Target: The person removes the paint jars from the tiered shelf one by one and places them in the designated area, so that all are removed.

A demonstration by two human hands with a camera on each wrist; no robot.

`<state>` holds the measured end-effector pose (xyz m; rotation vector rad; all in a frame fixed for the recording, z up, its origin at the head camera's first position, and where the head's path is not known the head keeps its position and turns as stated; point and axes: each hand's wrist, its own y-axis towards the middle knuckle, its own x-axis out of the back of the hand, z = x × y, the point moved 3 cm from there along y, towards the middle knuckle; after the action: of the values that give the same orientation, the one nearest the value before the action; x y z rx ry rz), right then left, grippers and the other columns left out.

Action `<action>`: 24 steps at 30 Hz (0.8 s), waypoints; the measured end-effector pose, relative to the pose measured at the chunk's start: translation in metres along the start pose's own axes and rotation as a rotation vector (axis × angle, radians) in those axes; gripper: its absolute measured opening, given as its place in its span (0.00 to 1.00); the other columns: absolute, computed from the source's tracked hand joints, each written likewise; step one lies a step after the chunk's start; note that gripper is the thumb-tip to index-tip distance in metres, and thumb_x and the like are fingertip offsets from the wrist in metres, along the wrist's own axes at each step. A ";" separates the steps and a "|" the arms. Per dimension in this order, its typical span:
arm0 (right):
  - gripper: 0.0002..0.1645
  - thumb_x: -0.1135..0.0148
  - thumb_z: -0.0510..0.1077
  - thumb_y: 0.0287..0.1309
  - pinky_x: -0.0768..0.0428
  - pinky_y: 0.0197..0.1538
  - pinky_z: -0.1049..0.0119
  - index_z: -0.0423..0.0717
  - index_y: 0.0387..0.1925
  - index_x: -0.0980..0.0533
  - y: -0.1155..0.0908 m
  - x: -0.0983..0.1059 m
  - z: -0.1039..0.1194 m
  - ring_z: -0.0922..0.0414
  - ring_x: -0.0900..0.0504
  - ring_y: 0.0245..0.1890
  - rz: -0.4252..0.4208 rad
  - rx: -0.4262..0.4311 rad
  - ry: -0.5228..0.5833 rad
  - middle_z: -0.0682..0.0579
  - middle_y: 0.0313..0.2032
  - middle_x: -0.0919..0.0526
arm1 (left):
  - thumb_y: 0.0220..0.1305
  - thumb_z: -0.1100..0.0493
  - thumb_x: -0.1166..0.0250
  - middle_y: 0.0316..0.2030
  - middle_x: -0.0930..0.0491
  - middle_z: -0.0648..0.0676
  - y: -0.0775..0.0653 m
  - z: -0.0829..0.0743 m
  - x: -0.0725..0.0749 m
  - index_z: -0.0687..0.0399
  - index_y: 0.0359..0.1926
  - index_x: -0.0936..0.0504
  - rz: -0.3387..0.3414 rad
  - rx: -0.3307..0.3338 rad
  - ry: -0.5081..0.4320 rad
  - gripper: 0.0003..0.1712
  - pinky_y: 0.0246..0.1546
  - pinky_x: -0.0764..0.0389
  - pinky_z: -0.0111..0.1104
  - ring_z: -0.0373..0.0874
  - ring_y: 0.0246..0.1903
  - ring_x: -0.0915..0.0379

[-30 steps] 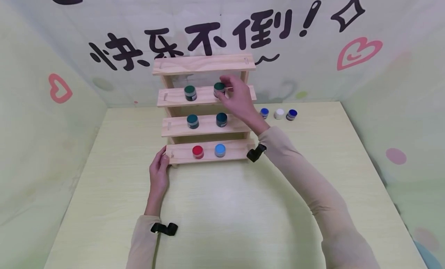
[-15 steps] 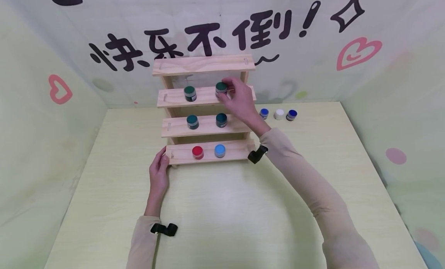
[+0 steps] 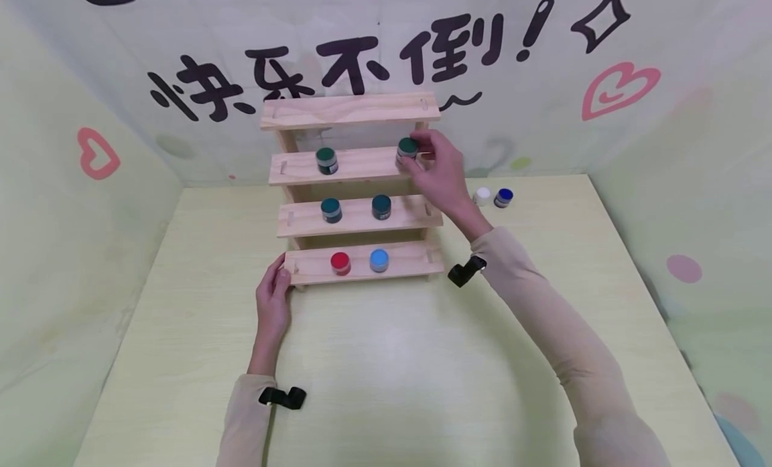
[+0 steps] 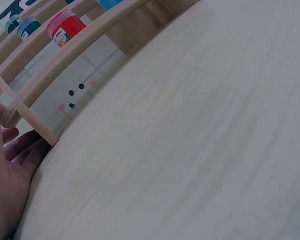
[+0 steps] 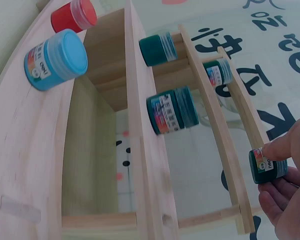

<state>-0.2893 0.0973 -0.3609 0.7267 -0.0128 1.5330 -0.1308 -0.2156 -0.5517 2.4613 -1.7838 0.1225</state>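
A stepped wooden rack point(image 3: 352, 112) stands at the back of the table. My right hand point(image 3: 443, 169) pinches a dark green paint jar point(image 3: 407, 149) between thumb and fingers at the right part of its second shelf from the top; the right wrist view shows the same jar point(image 5: 265, 167). My left hand point(image 3: 274, 296) holds the left end of the lowest shelf, with the thumb at the board and fingers behind the leg point(image 4: 39, 125). Another dark green jar point(image 3: 326, 161) sits left on that second shelf. Below are two teal jars point(image 3: 381, 207); lowest are a red jar point(image 3: 340, 263) and a light blue jar point(image 3: 378, 260).
Right of the rack, a white jar point(image 3: 482, 196) and a dark blue jar point(image 3: 503, 197) stand on the pale table point(image 3: 374, 366). A printed cloth wall point(image 3: 512, 125) rises close behind the rack, with similar walls at both sides.
My right hand has shifted right along the second shelf with the dark green jar. It now covers the blue jar nearest the rack. My left hand stays at the lowest shelf.
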 end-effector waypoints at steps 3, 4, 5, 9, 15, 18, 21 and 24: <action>0.24 0.30 0.36 0.60 0.18 0.58 0.57 0.34 0.56 0.24 -0.002 0.007 -0.005 0.48 0.17 0.50 -0.029 0.003 0.007 0.40 0.52 0.16 | 0.81 0.53 0.52 0.62 0.24 0.62 0.000 0.000 0.000 0.55 0.74 0.32 -0.010 -0.001 0.002 0.26 0.56 0.27 0.15 0.29 0.53 0.26; 0.24 0.30 0.37 0.60 0.18 0.58 0.57 0.34 0.56 0.24 -0.002 0.009 -0.007 0.48 0.17 0.50 -0.038 0.005 0.007 0.41 0.52 0.16 | 0.81 0.53 0.52 0.61 0.24 0.61 0.000 0.000 0.000 0.55 0.73 0.32 -0.013 -0.001 0.002 0.26 0.56 0.27 0.15 0.29 0.53 0.26; 0.24 0.30 0.37 0.60 0.18 0.58 0.56 0.34 0.56 0.24 -0.003 0.012 -0.009 0.48 0.17 0.50 -0.045 0.006 0.005 0.41 0.52 0.16 | 0.81 0.53 0.52 0.60 0.24 0.60 0.000 0.000 0.000 0.55 0.73 0.32 -0.014 -0.001 0.001 0.26 0.56 0.27 0.15 0.29 0.53 0.26; 0.24 0.29 0.39 0.61 0.18 0.59 0.55 0.35 0.56 0.24 -0.005 0.020 -0.018 0.48 0.18 0.51 -0.075 -0.008 -0.004 0.41 0.52 0.17 | 0.81 0.53 0.52 0.58 0.23 0.55 -0.001 0.000 0.000 0.55 0.73 0.31 -0.018 0.004 0.002 0.25 0.56 0.27 0.16 0.30 0.53 0.26; 0.24 0.30 0.39 0.61 0.19 0.59 0.51 0.34 0.56 0.24 -0.008 0.031 -0.027 0.48 0.19 0.51 -0.117 -0.016 0.022 0.41 0.52 0.17 | 0.81 0.54 0.52 0.60 0.24 0.57 -0.001 -0.002 0.000 0.53 0.73 0.31 -0.007 0.008 -0.003 0.25 0.56 0.27 0.15 0.30 0.54 0.26; 0.25 0.30 0.39 0.61 0.19 0.59 0.50 0.34 0.57 0.24 -0.009 0.035 -0.031 0.48 0.19 0.51 -0.136 -0.020 0.032 0.40 0.52 0.17 | 0.81 0.53 0.52 0.63 0.25 0.60 -0.001 -0.003 0.001 0.53 0.74 0.32 0.000 0.011 -0.001 0.26 0.56 0.27 0.14 0.30 0.55 0.27; 0.25 0.29 0.41 0.61 0.19 0.59 0.52 0.35 0.57 0.24 -0.010 0.040 -0.038 0.50 0.19 0.51 -0.162 -0.037 0.022 0.41 0.52 0.17 | 0.81 0.53 0.52 0.63 0.25 0.62 -0.001 -0.003 0.001 0.54 0.73 0.32 -0.001 0.008 -0.002 0.26 0.56 0.27 0.15 0.30 0.55 0.27; 0.25 0.29 0.41 0.60 0.18 0.59 0.56 0.35 0.57 0.24 -0.012 0.046 -0.046 0.51 0.19 0.50 -0.202 -0.062 0.010 0.41 0.52 0.17 | 0.81 0.54 0.52 0.63 0.25 0.63 0.000 -0.002 0.001 0.55 0.74 0.32 -0.003 0.001 0.000 0.26 0.56 0.27 0.15 0.30 0.54 0.27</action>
<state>-0.2944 0.1597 -0.3821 0.6507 0.0196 1.3377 -0.1309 -0.2160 -0.5493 2.4648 -1.7800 0.1237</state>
